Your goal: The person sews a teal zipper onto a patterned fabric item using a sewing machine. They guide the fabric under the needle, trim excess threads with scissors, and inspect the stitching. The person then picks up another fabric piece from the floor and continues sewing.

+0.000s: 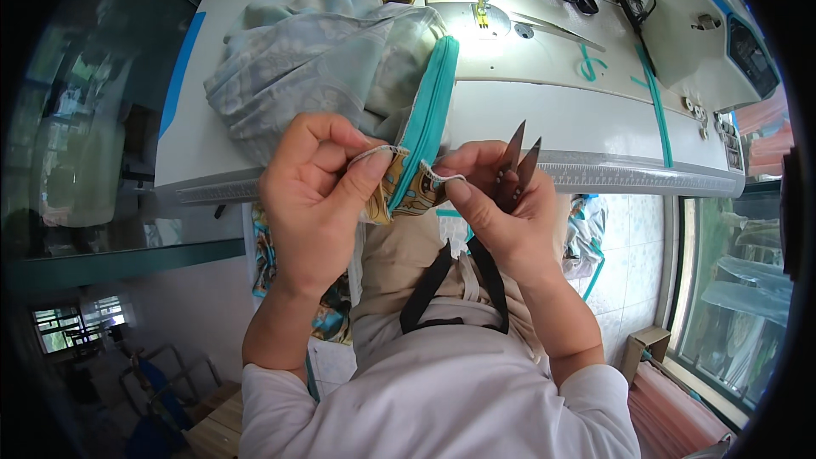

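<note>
Evidently both hands are at work on one small piece of cloth, held up between the person's body and the table's front edge. The left hand [313, 191] pinches, between thumb and forefinger, one side of a brown-and-gold patterned fabric end [433, 194] bordered with white overlock stitching; its other fingers curl inward. The right hand [512, 228] pinches the opposite side of that fabric end the same way, while a pair of dark metal thread snips [513, 153] sits in the same hand, its two pointed blades apart and aimed upward. Between the hands, a long teal zipper strip [429, 110] runs up from the patterned end onto the white worktable [544, 115], along the right side of a heaped, pale grey-blue printed cloth [314, 64].

Beyond, the lit metal presser foot [482, 15] of a white sewing machine [688, 30] stands near the strip's far end. A grey graduated ruler strip [629, 173] lines the table's front edge, and a narrow teal tape [654, 110] hangs over it at the right. Below the hands, a black strap [427, 285] lies across the person's beige-clothed lap.
</note>
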A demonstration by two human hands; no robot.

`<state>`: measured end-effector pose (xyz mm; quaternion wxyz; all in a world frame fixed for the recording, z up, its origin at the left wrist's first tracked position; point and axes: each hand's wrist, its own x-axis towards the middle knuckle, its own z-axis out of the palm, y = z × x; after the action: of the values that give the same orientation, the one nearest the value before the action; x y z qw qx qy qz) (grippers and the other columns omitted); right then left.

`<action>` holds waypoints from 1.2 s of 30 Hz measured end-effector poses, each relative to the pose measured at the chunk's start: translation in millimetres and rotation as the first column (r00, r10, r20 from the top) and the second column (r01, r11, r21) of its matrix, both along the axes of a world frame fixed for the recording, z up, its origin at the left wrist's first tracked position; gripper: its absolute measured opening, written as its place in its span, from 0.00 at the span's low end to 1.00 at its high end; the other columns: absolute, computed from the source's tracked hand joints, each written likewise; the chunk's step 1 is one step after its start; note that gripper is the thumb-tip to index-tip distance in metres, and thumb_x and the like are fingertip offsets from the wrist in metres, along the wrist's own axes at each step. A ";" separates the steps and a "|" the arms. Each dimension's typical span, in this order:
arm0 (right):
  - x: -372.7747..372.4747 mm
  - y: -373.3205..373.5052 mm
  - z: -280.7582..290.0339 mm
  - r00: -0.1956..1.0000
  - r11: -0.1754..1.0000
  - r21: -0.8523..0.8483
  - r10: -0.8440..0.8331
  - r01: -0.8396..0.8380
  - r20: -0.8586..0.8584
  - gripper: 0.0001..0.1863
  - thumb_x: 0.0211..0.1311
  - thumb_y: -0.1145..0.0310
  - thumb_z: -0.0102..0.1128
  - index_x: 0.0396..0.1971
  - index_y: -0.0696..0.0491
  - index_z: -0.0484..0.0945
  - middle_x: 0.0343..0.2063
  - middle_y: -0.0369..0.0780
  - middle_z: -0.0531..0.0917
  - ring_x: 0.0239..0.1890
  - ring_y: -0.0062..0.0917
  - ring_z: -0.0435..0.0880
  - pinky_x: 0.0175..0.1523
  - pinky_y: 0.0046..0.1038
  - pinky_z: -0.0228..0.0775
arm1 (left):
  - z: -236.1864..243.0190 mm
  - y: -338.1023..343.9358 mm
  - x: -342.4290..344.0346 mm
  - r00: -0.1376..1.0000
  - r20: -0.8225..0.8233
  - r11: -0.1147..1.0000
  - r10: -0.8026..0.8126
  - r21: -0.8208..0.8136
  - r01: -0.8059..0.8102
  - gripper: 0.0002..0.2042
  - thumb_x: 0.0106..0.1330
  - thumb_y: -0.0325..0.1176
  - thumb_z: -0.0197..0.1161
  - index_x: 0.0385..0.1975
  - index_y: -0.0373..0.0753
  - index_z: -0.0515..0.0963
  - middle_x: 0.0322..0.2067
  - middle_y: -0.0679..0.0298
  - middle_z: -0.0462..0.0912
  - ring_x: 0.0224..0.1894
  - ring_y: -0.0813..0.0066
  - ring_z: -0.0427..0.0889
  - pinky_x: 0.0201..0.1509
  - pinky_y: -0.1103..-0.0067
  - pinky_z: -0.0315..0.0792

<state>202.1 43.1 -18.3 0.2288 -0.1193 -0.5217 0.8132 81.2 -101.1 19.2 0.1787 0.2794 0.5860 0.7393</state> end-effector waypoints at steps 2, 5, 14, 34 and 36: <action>2.6 -4.3 6.1 0.999 0.999 0.032 -0.017 0.015 0.047 0.13 0.64 0.73 0.74 0.44 0.59 0.81 0.40 0.33 0.87 0.29 0.08 0.76 0.34 0.13 0.67 | 0.1 0.6 2.6 0.999 -0.041 0.999 0.022 -0.031 -0.023 0.09 0.71 0.17 0.63 0.45 0.32 0.72 0.38 0.59 0.86 0.41 0.80 0.84 0.48 0.83 0.78; 3.5 -8.7 2.1 0.993 0.962 0.257 -0.111 0.095 0.050 0.12 0.60 0.73 0.76 0.40 0.58 0.83 0.35 0.32 0.86 0.27 0.09 0.72 0.31 0.15 0.64 | 3.4 1.1 7.5 0.995 -0.097 0.996 0.036 -0.081 -0.044 0.09 0.71 0.18 0.64 0.48 0.30 0.73 0.38 0.59 0.86 0.41 0.81 0.84 0.48 0.83 0.78; -6.0 -5.7 -4.1 0.981 0.888 0.429 -0.192 0.165 0.019 0.07 0.59 0.80 0.73 0.31 0.58 0.81 0.27 0.36 0.83 0.26 0.15 0.76 0.29 0.21 0.66 | -0.3 -1.6 -1.3 0.985 -0.074 0.909 -0.157 -0.400 0.115 0.04 0.67 0.22 0.69 0.37 0.29 0.81 0.33 0.64 0.83 0.33 0.86 0.76 0.35 0.83 0.70; -10.4 0.8 -2.6 0.997 0.997 0.070 0.039 -0.044 0.071 0.07 0.70 0.73 0.68 0.40 0.62 0.82 0.30 0.31 0.84 0.32 0.10 0.78 0.38 0.17 0.73 | -6.7 -5.0 -19.0 0.943 0.005 0.871 -0.334 -0.382 0.310 0.06 0.70 0.28 0.67 0.33 0.31 0.80 0.25 0.74 0.76 0.30 0.90 0.67 0.32 0.85 0.63; -8.1 2.3 -2.1 0.993 0.993 0.089 0.067 -0.075 0.096 0.07 0.70 0.73 0.68 0.40 0.62 0.82 0.29 0.31 0.83 0.31 0.10 0.77 0.37 0.17 0.71 | -5.3 -4.7 -19.7 0.938 0.003 0.864 -0.346 -0.389 0.320 0.07 0.71 0.29 0.67 0.33 0.31 0.80 0.25 0.74 0.75 0.30 0.90 0.67 0.32 0.85 0.62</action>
<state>194.0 45.4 -20.4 0.1804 -0.1275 -0.5727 0.7894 61.5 -105.7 13.8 0.3352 0.3605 0.6677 0.5584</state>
